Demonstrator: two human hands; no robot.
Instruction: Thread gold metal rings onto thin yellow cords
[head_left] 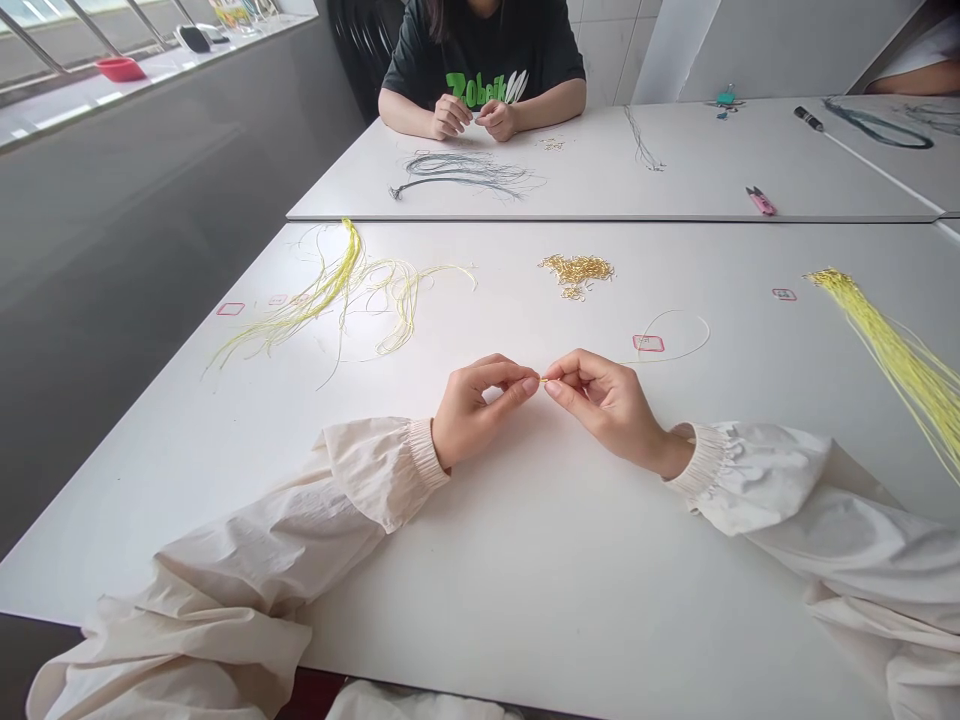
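My left hand (pixel 484 402) and my right hand (pixel 604 403) meet fingertip to fingertip above the white table (pixel 525 560). Between them is a tiny gold piece (pixel 543 380), pinched from both sides; its shape is too small to make out. A thin pale yellow thread (pixel 679 355) loops out behind my right hand and lies on the table. Beyond my hands sits a pile of small gold hooks (pixel 577 270). Loose yellow threads (pixel 337 280) spread at the left, and a thick bundle of yellow threads with gold ends (pixel 892 345) lies at the right.
Across the adjoining table (pixel 600 190), a person in a black shirt (pixel 487 60) holds something small. Dark threads (pixel 465 175), pink snips (pixel 760 200) and a black-handled tool (pixel 808 119) lie there. A red-outlined label (pixel 649 343) is beyond my right hand. A wall (pixel 187 200) borders the left.
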